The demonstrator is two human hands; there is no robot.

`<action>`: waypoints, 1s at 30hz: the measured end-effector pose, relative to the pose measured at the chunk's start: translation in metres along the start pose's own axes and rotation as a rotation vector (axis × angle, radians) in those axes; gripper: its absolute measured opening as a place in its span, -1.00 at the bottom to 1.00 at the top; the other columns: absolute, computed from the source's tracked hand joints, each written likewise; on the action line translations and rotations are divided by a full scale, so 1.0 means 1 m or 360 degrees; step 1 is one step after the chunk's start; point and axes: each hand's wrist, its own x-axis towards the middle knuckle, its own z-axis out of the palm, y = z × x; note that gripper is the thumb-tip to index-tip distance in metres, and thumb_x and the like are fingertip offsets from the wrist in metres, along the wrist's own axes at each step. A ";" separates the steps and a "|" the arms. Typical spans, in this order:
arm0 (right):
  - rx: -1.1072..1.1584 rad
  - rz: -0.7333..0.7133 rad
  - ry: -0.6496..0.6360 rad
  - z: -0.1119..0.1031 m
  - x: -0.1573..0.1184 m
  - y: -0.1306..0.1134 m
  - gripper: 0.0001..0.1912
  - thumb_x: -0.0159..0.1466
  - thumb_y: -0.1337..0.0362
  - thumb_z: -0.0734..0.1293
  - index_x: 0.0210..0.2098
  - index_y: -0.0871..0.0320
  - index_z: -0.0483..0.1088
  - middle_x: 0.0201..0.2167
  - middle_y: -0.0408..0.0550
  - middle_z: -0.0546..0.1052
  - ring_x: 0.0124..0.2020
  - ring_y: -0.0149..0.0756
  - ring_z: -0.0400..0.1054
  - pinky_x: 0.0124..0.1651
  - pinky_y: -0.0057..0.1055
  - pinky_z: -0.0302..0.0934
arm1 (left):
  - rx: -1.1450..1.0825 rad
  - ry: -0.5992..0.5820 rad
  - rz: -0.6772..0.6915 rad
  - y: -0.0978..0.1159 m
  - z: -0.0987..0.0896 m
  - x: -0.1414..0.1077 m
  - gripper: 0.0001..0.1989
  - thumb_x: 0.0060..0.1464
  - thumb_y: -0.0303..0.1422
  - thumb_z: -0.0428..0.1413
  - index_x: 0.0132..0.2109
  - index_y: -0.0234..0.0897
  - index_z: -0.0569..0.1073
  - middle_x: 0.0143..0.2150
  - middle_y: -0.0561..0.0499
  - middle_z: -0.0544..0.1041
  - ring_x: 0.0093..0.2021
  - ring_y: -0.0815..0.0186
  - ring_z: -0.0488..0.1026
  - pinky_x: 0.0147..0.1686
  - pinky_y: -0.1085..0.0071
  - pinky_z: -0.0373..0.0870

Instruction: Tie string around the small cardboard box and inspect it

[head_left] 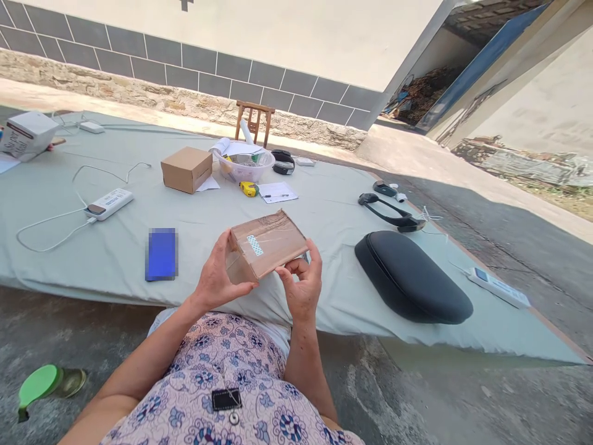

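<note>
Left hand (pixel 217 272) and right hand (pixel 303 284) clamp opposite sides of taped box (pixel 275 238), above near edge of bench (pixel 336 278). Probably light, stiff, slick-surfaced; best held by edges. Contents hidden.

Most of your left hand's (pixel 214 281) fingers are hidden behind the box (pixel 273 244). From there, at nine o'clock, pixelation blurs a blue rectangle (pixel 161 254); at three, a white device's (pixel 498 287) screen is too small to read; at ten, the picture's edge cuts off a sheet (pixel 6 162).
</note>
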 end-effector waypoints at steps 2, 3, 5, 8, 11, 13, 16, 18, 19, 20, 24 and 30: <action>0.0021 0.0081 0.0103 -0.007 0.005 0.007 -0.09 0.18 -0.10 0.45 0.35 0.19 0.10 -0.60 -0.35 0.33 -0.54 -0.41 0.25 -0.35 -0.43 0.25 | -0.0046 -0.0041 0.0071 -0.002 -0.004 0.001 0.25 -0.15 -0.16 0.39 0.48 -0.17 -0.23 0.48 -0.32 0.05 0.44 -0.12 0.12 0.31 -0.01 0.29; 0.0035 0.0113 0.0131 -0.011 0.007 0.010 -0.10 0.18 -0.13 0.43 0.33 0.20 0.13 -0.60 -0.35 0.32 -0.55 -0.41 0.24 -0.37 -0.44 0.23 | -0.0075 -0.0060 0.0103 -0.003 -0.007 0.001 0.25 -0.15 -0.17 0.39 0.49 -0.17 -0.23 0.48 -0.32 0.04 0.45 -0.12 0.11 0.31 -0.01 0.29; 0.0058 0.0144 0.0157 -0.018 0.011 0.015 -0.22 0.21 -0.19 0.37 0.22 0.20 0.28 -0.62 -0.34 0.31 -0.57 -0.42 0.23 -0.41 -0.46 0.20 | -0.0138 -0.0092 0.0164 -0.005 -0.011 0.002 0.25 -0.15 -0.20 0.39 0.49 -0.17 -0.23 0.49 -0.31 0.03 0.45 -0.14 0.09 0.31 -0.02 0.28; 0.0080 0.0100 0.0160 -0.026 0.015 0.021 -0.43 0.23 -0.23 0.31 -0.16 0.18 0.49 -0.62 -0.28 0.31 -0.57 -0.42 0.21 -0.43 -0.46 0.16 | -0.0235 -0.0121 0.0210 -0.005 -0.017 0.005 0.24 -0.16 -0.22 0.39 0.50 -0.15 -0.21 0.50 -0.30 0.03 0.45 -0.15 0.09 0.32 -0.02 0.25; 0.0042 0.0045 0.0154 -0.030 0.017 0.027 -0.49 0.26 -0.19 0.31 -0.37 0.17 0.50 -0.56 -0.20 0.38 -0.49 -0.38 0.25 -0.37 -0.44 0.18 | -0.0446 -0.0130 0.0135 -0.004 -0.018 0.007 0.20 -0.13 -0.15 0.38 0.50 -0.15 -0.16 0.50 -0.29 0.02 0.46 -0.16 0.05 0.30 0.01 0.28; 0.0005 0.0006 0.0100 -0.030 0.018 0.030 -0.51 0.27 -0.17 0.31 -0.33 0.15 0.53 -0.43 -0.12 0.50 -0.36 -0.31 0.35 -0.25 -0.38 0.25 | -0.0682 -0.0088 0.0020 -0.003 -0.018 0.009 0.16 -0.10 -0.07 0.35 0.49 -0.15 -0.12 0.49 -0.27 0.06 0.47 -0.16 0.03 0.26 0.06 0.32; 0.0042 -0.0043 -0.0053 -0.029 0.019 0.033 -0.54 0.31 -0.14 0.29 -0.16 0.11 0.56 -0.20 -0.03 0.58 -0.13 -0.19 0.43 -0.04 -0.25 0.31 | -0.1023 0.0023 -0.0162 -0.003 -0.018 0.012 0.10 -0.09 0.02 0.33 0.47 -0.13 -0.02 0.46 -0.23 0.16 0.45 -0.13 0.08 0.23 0.12 0.35; 0.0068 -0.0060 -0.0131 -0.028 0.020 0.033 -0.56 0.33 -0.10 0.28 -0.10 0.09 0.56 -0.12 -0.01 0.59 -0.06 -0.15 0.44 0.04 -0.20 0.31 | -0.1192 0.0114 -0.0262 -0.003 -0.018 0.014 0.07 -0.09 0.05 0.32 0.46 -0.13 0.03 0.43 -0.21 0.22 0.41 -0.12 0.16 0.20 0.13 0.38; 0.0067 -0.0072 -0.0164 -0.028 0.020 0.033 -0.58 0.34 -0.08 0.27 -0.08 0.08 0.56 -0.10 -0.01 0.60 -0.03 -0.14 0.44 0.06 -0.18 0.32 | -0.1254 0.0157 -0.0304 -0.003 -0.019 0.016 0.05 -0.08 0.06 0.30 0.45 -0.14 0.05 0.41 -0.21 0.24 0.39 -0.11 0.20 0.19 0.13 0.39; 0.0062 -0.0087 -0.0197 -0.027 0.020 0.031 -0.59 0.35 -0.06 0.26 -0.06 0.08 0.55 -0.07 0.00 0.59 0.00 -0.13 0.44 0.07 -0.18 0.32 | -0.1293 0.0198 -0.0340 -0.002 -0.020 0.017 0.01 -0.05 0.06 0.28 0.44 -0.15 0.08 0.40 -0.20 0.27 0.37 -0.09 0.23 0.19 0.13 0.39; 0.0070 -0.0077 -0.0381 -0.016 0.015 0.028 -0.63 0.38 0.03 0.24 0.03 0.06 0.50 0.01 0.02 0.57 0.05 -0.15 0.43 0.05 -0.21 0.37 | -0.1166 0.0339 -0.0438 0.001 -0.022 0.022 -0.24 0.18 0.07 0.08 0.40 -0.16 0.15 0.35 -0.19 0.34 0.34 0.02 0.29 0.25 0.13 0.33; 0.0221 0.0329 -0.0690 0.015 -0.001 0.037 -0.59 0.37 0.08 0.24 0.15 0.08 0.27 -0.01 0.06 0.59 -0.01 -0.18 0.50 -0.02 -0.23 0.41 | -0.0049 0.0301 -0.0053 0.006 -0.016 0.017 -0.28 0.30 -0.09 0.03 0.47 -0.12 -0.03 0.51 -0.20 0.04 0.49 0.01 0.03 0.40 0.02 0.08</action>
